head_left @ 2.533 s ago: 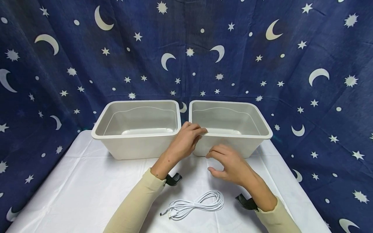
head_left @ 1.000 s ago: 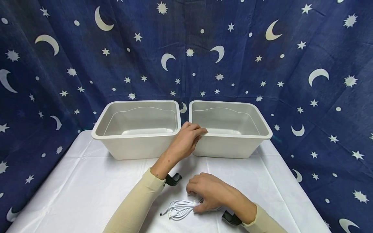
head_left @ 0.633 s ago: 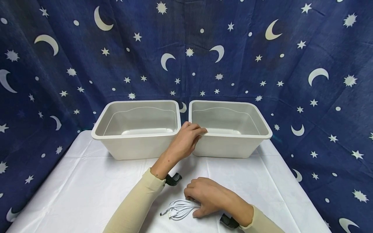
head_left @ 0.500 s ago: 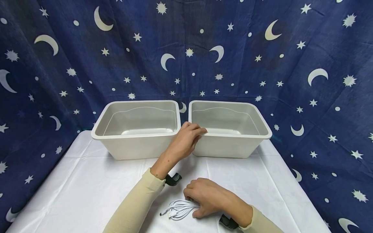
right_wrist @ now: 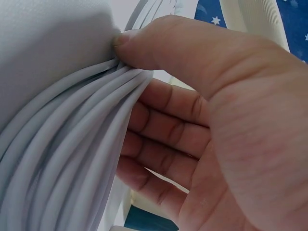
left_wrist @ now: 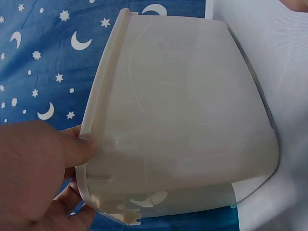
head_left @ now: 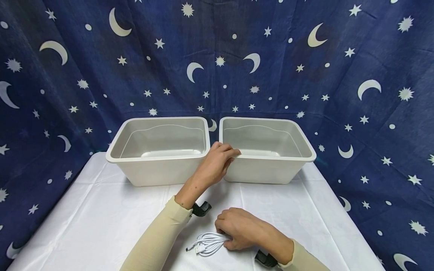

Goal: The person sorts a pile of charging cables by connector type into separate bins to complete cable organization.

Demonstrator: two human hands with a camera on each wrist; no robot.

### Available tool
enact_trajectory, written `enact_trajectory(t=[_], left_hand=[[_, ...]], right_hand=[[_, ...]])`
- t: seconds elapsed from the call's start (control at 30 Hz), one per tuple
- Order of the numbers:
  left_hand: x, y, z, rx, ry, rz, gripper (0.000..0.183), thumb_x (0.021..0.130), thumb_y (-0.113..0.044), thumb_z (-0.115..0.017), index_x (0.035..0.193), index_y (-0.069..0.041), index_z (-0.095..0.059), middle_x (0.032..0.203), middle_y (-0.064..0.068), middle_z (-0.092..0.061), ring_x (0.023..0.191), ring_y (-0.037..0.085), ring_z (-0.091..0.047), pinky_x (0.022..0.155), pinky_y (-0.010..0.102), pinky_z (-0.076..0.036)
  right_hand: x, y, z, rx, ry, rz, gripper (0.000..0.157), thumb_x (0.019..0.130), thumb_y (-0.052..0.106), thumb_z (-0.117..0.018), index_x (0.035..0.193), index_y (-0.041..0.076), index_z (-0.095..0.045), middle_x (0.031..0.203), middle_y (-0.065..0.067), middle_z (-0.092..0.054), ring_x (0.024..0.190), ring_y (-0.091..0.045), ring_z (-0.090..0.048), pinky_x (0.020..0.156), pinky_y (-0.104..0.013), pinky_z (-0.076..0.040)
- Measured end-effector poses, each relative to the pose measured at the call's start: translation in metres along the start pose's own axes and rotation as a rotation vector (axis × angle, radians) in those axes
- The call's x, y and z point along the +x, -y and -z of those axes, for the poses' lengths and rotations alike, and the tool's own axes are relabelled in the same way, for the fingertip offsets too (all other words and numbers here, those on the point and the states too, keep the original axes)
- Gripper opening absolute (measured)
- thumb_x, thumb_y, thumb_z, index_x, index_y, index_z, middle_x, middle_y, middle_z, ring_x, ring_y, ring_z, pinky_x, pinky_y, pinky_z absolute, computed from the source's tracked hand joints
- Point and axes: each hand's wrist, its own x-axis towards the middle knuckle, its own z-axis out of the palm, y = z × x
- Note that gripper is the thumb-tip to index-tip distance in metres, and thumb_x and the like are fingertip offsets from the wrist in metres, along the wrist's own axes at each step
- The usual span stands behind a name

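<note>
A coiled white cable lies on the table near the front, its plug ends pointing left. My right hand pinches the bundle; in the right wrist view the thumb presses on the gathered loops with the fingers curled on their other side. The part of the coil under the palm is hidden in the head view. With my left hand I grip the near left corner of the right-hand white bin. In the left wrist view, that thumb lies over the bin's rim, with fingers behind it.
A second white bin stands to the left, with a narrow gap between the two. A white cloth covers the table. Behind and at both sides hangs a dark blue curtain with moons and stars.
My right hand has come down from in front of the right bin to the cable, and its fingers have drawn together on the loops. The left hand has kept its place on the rim.
</note>
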Motion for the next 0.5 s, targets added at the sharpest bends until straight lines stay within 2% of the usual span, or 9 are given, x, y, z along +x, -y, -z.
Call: enact_trajectory(t=[0.23,0.5], left_hand=[[-0.0003,-0.0004,0.0000,-0.006,0.000,0.001,0.028,0.102,-0.001,-0.067,0.125,-0.013,-0.076,0.116,0.002,-0.072,0.106,0.026,-0.058,0.097,0.035,-0.047],[0.0001,0.0014,-0.0016,-0.009,-0.018,-0.011,0.025,0.102,-0.003,-0.067,0.123,-0.013,-0.077,0.112,0.002,-0.072,0.105,0.026,-0.058,0.097,0.036,-0.046]], right_hand=[[-0.0005,-0.0009,0.0012,-0.009,0.016,0.001,0.031,0.075,0.035,-0.089,0.083,0.027,-0.060,0.076,0.019,-0.043,0.074,0.001,-0.045,0.077,-0.022,-0.046],[-0.0038,-0.0069,0.0095,0.049,0.023,-0.026,0.029,0.074,0.029,-0.089,0.085,0.025,-0.062,0.078,0.019,-0.045,0.074,0.001,-0.043,0.076,-0.023,-0.045]])
